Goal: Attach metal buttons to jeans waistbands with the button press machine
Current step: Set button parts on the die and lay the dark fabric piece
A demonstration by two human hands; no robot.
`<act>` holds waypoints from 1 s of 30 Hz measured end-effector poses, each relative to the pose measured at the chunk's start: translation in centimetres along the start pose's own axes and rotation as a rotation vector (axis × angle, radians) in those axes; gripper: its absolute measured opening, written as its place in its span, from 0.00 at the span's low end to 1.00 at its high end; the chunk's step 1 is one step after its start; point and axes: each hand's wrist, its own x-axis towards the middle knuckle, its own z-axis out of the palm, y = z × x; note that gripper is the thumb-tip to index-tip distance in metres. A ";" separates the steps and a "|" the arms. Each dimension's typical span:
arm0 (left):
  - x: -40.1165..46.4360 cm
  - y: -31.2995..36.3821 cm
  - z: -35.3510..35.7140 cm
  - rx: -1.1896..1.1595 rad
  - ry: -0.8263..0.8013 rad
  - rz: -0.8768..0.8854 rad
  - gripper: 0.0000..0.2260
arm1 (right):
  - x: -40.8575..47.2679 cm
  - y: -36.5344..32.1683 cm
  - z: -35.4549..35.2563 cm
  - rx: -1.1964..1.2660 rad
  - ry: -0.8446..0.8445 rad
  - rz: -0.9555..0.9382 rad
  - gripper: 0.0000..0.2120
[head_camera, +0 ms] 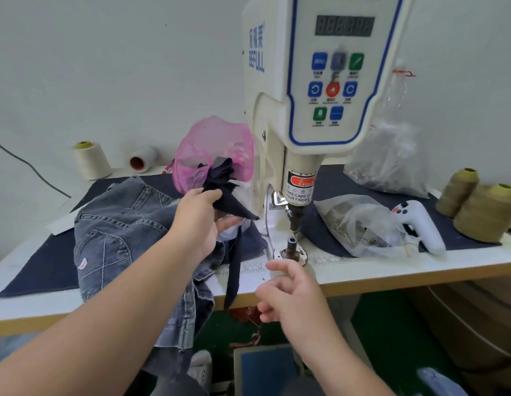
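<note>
The left hand (201,221) is pinching a dark rag (228,195) in its grip, thumb on top, a strip of it trailing down over the counter (391,274) edge. The jeans (120,232) are lying heaped just under and left of that grip, no waistband yet at the press (320,110). The right hand (291,298) is hovering loosely curled, holding nothing, just short of the lower die (292,248). Best judgement: set the rag aside first, keeping fingers clear of the die.

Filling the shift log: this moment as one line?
left hand: holds dark cloth | right hand: empty | jeans: beside press die
</note>
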 end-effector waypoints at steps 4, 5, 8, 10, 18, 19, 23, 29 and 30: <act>-0.2 -0.9 0.0 0.020 -0.028 -0.123 0.03 | 0.8 -0.1 2.1 -0.435 -0.028 -0.069 0.09; -0.2 -1.0 0.0 0.000 -0.047 -0.165 0.03 | 1.2 -0.1 2.6 -0.497 -0.029 -0.085 0.11; -0.2 -0.9 -0.3 -0.024 -0.129 -0.249 0.05 | 2.5 -0.5 3.6 -0.513 0.056 -0.130 0.11; -0.2 -0.7 -0.5 -0.007 -0.176 -0.270 0.07 | 3.2 -0.8 3.8 -0.489 0.118 -0.174 0.12; 2.8 2.3 -1.5 -0.133 0.148 -0.055 0.04 | 1.5 1.7 3.3 -0.481 0.042 -0.072 0.18; 3.1 2.8 -1.8 -0.100 0.154 -0.037 0.03 | 1.1 1.8 3.2 -0.445 0.044 -0.080 0.18; 2.2 1.8 -2.1 0.365 0.003 -0.027 0.04 | 0.7 -0.1 3.1 -0.187 0.214 -0.259 0.12; 0.7 -0.6 -2.4 1.090 -0.163 0.329 0.08 | 2.6 -1.4 3.5 -0.343 0.157 -0.231 0.21; 0.4 -0.9 -2.7 1.245 -0.191 0.434 0.08 | 2.7 -1.1 3.6 -0.392 0.124 -0.212 0.24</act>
